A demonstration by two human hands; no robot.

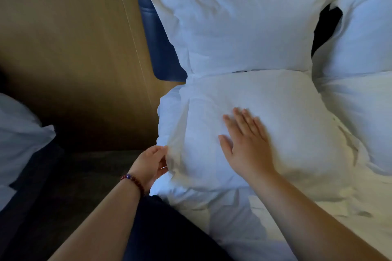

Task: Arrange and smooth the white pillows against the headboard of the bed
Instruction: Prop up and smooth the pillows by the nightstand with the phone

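My left grip [150, 163] pinches the front pillow [286, 112] by its side hem, my right grip [246, 144] lies spread flat on its face just beside, and this soft, light cushion, short of the headboard [158, 38] ahead, wants lifting by its corners.

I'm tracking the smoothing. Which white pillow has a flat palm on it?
The front pillow, flat on the bed: the right hand presses it and the left hand holds its edge. The upright pillow behind is untouched.
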